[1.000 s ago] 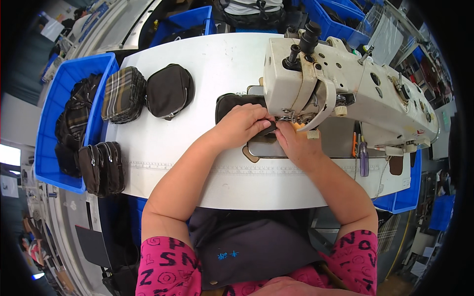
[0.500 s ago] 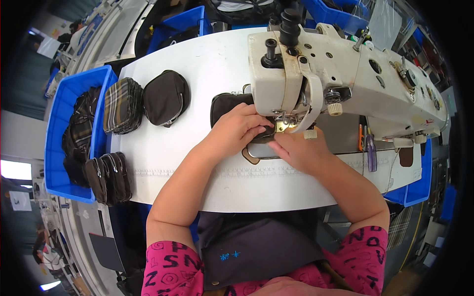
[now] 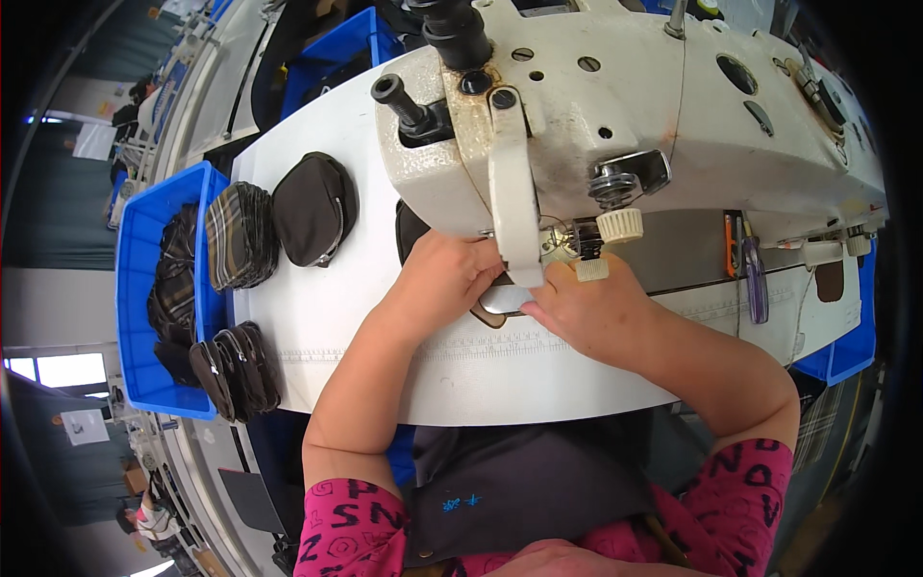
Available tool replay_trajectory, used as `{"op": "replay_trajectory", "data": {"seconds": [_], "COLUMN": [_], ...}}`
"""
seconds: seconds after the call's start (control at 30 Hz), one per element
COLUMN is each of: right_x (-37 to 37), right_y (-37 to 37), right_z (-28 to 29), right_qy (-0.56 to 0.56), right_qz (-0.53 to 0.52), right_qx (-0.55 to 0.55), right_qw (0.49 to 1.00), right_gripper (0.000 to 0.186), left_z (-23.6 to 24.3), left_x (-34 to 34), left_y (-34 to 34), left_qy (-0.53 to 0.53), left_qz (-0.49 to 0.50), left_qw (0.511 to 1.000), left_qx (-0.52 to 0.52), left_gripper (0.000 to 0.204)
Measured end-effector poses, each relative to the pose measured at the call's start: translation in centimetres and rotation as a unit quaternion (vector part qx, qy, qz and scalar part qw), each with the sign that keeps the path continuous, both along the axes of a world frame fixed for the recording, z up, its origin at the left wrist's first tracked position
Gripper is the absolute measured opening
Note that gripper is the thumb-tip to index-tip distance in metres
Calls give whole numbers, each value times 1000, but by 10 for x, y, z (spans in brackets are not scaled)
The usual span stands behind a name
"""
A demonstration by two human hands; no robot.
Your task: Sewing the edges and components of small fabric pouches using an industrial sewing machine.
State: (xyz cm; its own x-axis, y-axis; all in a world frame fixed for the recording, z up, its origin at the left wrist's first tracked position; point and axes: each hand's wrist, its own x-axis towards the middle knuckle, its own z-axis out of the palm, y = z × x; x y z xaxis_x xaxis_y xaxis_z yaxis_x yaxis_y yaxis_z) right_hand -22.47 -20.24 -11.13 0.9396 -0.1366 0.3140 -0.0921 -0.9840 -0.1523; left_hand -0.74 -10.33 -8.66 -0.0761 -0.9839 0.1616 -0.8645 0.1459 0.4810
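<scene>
A white sewing machine (image 3: 577, 125) stands over the table, its head hiding most of a dark brown pouch (image 3: 410, 231) that lies beneath it. My left hand (image 3: 447, 284) is at the pouch's near side, with fingers bent and closed on its edge, the tips partly covered by the machine. Just right of the needle area, my right hand (image 3: 596, 313) has thumb and fingers drawn together at the same piece; machine parts cover some of its fingertips. A bare strip of the metal bed (image 3: 505, 300) shows between the hands.
Left of my arm lie a dark rounded pouch (image 3: 314, 210), a stack of plaid pieces (image 3: 240, 236) and several zippered dark pieces (image 3: 234, 370). Beside them stands a blue bin (image 3: 168, 389) with dark fabric. An orange cutter (image 3: 731, 245) and purple-handled screwdriver (image 3: 756, 284) lie at right.
My view has moved closer to the machine, whose head now covers more of the pouch. Both hands stay by the needle area; a strip of metal bed now shows between them.
</scene>
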Motion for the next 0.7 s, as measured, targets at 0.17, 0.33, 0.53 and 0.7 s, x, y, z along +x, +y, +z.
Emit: {"op": "replay_trajectory", "data": {"seconds": [0.17, 0.33, 0.53, 0.7], "right_x": [-2, -3, -1, 2], "right_y": [3, 5, 5, 6], "right_z": [6, 13, 6, 5], "right_qy": [32, 61, 24, 39], "right_qz": [6, -1, -10, -37], "right_qx": [18, 43, 22, -3], "right_qw": [999, 997, 999, 999], "right_gripper": [38, 39, 43, 44], "left_z": [-4, 6, 12, 8], "left_x": [0, -11, -14, -10], "left_y": [-2, 1, -2, -7], "left_qy": [9, -37, -49, -75], "left_qz": [-3, 9, 5, 14], "left_qw": [1000, 999, 997, 994], "left_qx": [-7, -24, -66, -81], "left_gripper": [20, 15, 17, 20]}}
